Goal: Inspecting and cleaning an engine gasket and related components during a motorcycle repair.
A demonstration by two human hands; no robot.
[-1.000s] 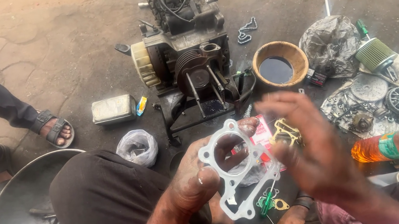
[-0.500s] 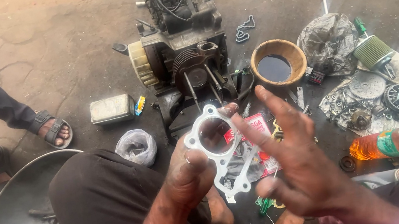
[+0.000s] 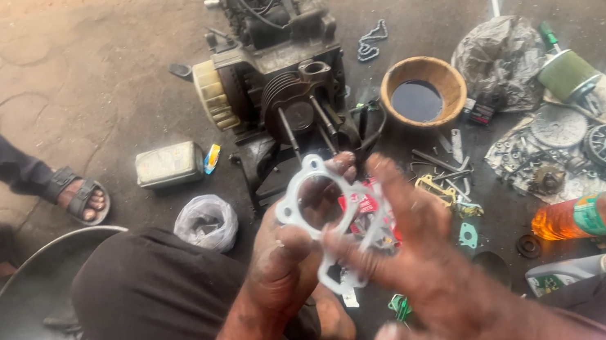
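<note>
Your left hand (image 3: 282,261) has its fingers (image 3: 295,242) pinched on the edge of a white gasket (image 3: 320,217), a flat cut-out sheet with one large round hole, held up in front of you above the floor. Your right hand (image 3: 430,280) is spread open just beside it, fingers loose and grasping nothing, their tips near the sheet's lower edge.

As things lie, the gasket is out and in hand but not yet seated: the engine block (image 3: 274,75) on the floor beyond it shows bare studs and an uncovered cylinder face, so fitting and closing up look to be still ahead.

Behind the gasket sits a small red and white packet (image 3: 364,209). To your right lie a clear bottle of orange liquid (image 3: 598,216) with a green cap and green label band, and a pale flat oil bottle (image 3: 566,274). Left of the engine rests a grey rectangular tin (image 3: 168,165), with a tied clear plastic bag (image 3: 204,223) nearer you.
</note>
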